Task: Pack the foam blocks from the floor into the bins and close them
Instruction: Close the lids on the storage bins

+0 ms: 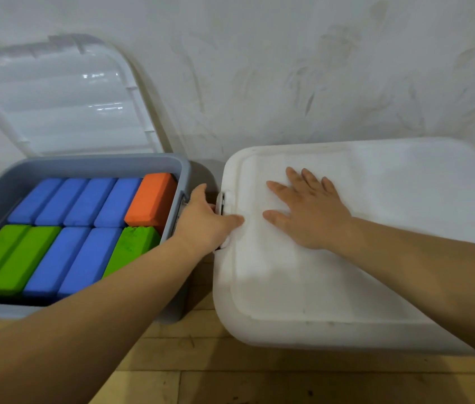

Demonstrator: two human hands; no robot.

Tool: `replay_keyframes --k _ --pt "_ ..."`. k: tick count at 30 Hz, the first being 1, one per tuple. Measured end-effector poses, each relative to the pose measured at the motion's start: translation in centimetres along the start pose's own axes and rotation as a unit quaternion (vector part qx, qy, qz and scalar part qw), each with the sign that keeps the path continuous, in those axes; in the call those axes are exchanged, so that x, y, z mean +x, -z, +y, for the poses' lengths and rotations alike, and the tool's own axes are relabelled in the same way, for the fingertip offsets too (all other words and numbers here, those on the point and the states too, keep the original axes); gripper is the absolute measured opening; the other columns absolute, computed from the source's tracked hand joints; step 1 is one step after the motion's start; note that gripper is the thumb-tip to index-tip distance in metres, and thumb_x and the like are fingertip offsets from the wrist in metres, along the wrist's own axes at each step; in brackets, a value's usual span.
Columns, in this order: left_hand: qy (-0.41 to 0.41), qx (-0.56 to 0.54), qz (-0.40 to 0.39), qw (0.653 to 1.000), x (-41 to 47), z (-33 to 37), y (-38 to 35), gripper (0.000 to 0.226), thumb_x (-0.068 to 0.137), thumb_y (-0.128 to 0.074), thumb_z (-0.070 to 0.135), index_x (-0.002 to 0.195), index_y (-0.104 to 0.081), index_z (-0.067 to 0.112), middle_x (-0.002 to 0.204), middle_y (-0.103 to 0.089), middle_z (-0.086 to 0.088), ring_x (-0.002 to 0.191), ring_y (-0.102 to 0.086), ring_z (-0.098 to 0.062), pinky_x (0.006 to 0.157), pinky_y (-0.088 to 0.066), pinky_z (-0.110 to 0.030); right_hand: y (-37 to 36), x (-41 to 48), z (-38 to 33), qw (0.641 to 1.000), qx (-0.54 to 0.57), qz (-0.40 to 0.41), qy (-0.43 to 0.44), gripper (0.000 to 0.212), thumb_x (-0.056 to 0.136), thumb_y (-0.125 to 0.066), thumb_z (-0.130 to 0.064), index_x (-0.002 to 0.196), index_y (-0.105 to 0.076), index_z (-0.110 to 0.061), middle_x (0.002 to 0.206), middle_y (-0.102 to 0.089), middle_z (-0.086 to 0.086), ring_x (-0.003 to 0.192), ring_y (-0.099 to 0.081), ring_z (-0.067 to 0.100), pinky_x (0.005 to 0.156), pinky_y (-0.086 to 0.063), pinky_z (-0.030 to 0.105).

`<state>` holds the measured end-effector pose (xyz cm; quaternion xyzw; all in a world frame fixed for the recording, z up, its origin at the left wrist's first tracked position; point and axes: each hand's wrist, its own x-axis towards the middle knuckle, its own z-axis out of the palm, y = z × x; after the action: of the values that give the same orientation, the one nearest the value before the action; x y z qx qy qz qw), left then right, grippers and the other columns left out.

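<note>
Foam blocks [78,228] in blue, green and one orange lay packed in two rows, on their long edges, inside the grey bin [84,161] at the far edge of the floor [259,380], hard by the wall [288,68]. That bin was open, and its clear lid [64,103] leaned upright against the wall behind it. No loose blocks showed on the floor in view, so I judge the packing was done and the closing was what you were on.

Just beside it on the right stood the white bin [318,330] with its white lid [376,228] down. Your right hand [309,211] lay flat on that lid, fingers spread and straight, pressing and grasping nothing. Your left hand [204,220] was at the lid's left end, thumb on top by the latch [222,204]; its fingers dipped out of sight between the bins, so I cannot tell whether they gripped the latch.

Blocks like these should be light, soft and a little grippy: you could take one across its narrow sides and squeeze gently. The clear lid looked stiff and smooth, likely slippery, so hold it by both long edges
</note>
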<state>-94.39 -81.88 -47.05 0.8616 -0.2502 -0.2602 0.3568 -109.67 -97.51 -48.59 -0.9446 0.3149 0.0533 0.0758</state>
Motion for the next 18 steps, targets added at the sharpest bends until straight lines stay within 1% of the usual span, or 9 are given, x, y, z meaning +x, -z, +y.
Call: replay_keyframes --k 1,3,4,5,7,9,12,16,18 --pt "-0.023 0.007 -0.002 1.0 -0.4 -0.3 -0.3 0.093 0.085 -0.078 0.038 0.158 -0.022 0.026 0.146 -0.05 0.0 0.13 -0.054 -0.028 0.1 -0.05 -0.045 0.0 0.0 0.0 1.0 0.0 0.0 -0.001 0.076 0.092 -0.017 -0.077 0.158 0.001 -0.045 0.169 0.014 -0.003 0.155 0.013 0.023 0.124 0.004 0.05" --pt "-0.061 0.007 -0.019 0.998 -1.3 -1.0 -1.2 0.069 0.094 -0.067 0.039 0.153 -0.033 0.028 0.139 -0.055 0.007 0.127 -0.054 -0.021 0.099 -0.048 -0.037 0.0 0.0 -0.1 1.0 -0.002 0.0 -0.001 0.076 0.092 -0.017 -0.077 0.158 0.001 -0.045 0.169 0.014 -0.003 0.155 0.013 0.023 0.124 0.004 0.05" --pt "-0.07 0.006 -0.024 0.997 -1.7 -1.1 -1.5 0.062 0.098 -0.06 0.038 0.153 -0.033 0.029 0.136 -0.055 0.009 0.126 -0.054 -0.019 0.096 -0.046 -0.034 0.0 0.0 -0.2 1.0 -0.003 0.001 -0.001 0.076 0.092 -0.018 -0.077 0.158 0.001 -0.044 0.169 0.014 -0.003 0.155 0.013 0.024 0.124 0.003 0.05" --pt "-0.076 0.005 -0.024 0.997 -1.7 -1.2 -1.8 0.059 0.101 -0.056 0.038 0.154 -0.031 0.03 0.137 -0.054 0.01 0.126 -0.054 -0.018 0.096 -0.045 -0.033 0.1 -0.1 -0.2 1.0 -0.003 0.002 0.0 0.076 0.093 -0.018 -0.076 0.159 0.0 -0.044 0.169 0.014 -0.003 0.155 0.012 0.024 0.124 0.003 0.05" --pt "-0.076 0.024 -0.023 0.997 -1.4 -1.1 -2.0 0.063 0.103 -0.051 0.037 0.159 -0.022 0.028 0.147 -0.05 0.004 0.131 -0.052 -0.023 0.105 -0.043 -0.039 0.2 -0.1 -0.2 1.0 -0.005 0.0 -0.001 0.075 0.093 -0.018 -0.075 0.159 0.0 -0.043 0.169 0.013 -0.002 0.155 0.012 0.024 0.124 0.003 0.05" --pt "-0.063 0.068 -0.03 0.995 -1.1 -0.8 -2.0 0.069 0.104 -0.048 0.036 0.161 -0.012 0.025 0.156 -0.042 -0.002 0.136 -0.048 -0.027 0.111 -0.041 -0.043 0.2 -0.2 -0.2 1.0 -0.004 -0.003 -0.001 0.075 0.093 -0.019 -0.076 0.158 0.0 -0.044 0.169 0.013 -0.002 0.155 0.011 0.024 0.125 0.003 0.05" --pt "-0.049 0.128 -0.033 0.99 -1.1 -0.1 -2.1 0.072 0.106 -0.044 0.033 0.162 -0.001 0.023 0.163 -0.029 -0.006 0.139 -0.046 -0.03 0.112 -0.041 -0.045 0.6 -0.2 0.0 1.0 0.004 -0.005 0.007 0.073 0.094 -0.024 -0.073 0.158 -0.006 -0.044 0.169 0.008 -0.002 0.156 0.008 0.023 0.125 0.001 0.048" --pt "-0.063 0.21 -0.038 0.975 -1.6 0.7 -2.4 0.08 0.104 -0.045 0.018 0.16 0.012 0.015 0.167 -0.016 -0.01 0.14 -0.044 -0.03 0.114 -0.04 -0.047 1.5 -0.9 1.9 0.998 0.046 0.001 0.035 0.068 0.098 -0.039 -0.065 0.158 -0.021 -0.04 0.17 -0.006 -0.005 0.156 -0.003 0.016 0.126 -0.004 0.037" --pt "-0.092 0.213 -0.026 0.972 -1.5 0.6 -2.7 0.079 0.103 -0.045 0.013 0.16 0.009 0.011 0.168 -0.011 -0.011 0.143 -0.04 -0.032 0.116 -0.037 -0.045 1.5 -1.7 3.3 0.998 0.051 0.009 0.044 0.066 0.099 -0.041 -0.062 0.158 -0.024 -0.038 0.169 -0.01 -0.005 0.155 -0.006 0.014 0.125 -0.004 0.031"
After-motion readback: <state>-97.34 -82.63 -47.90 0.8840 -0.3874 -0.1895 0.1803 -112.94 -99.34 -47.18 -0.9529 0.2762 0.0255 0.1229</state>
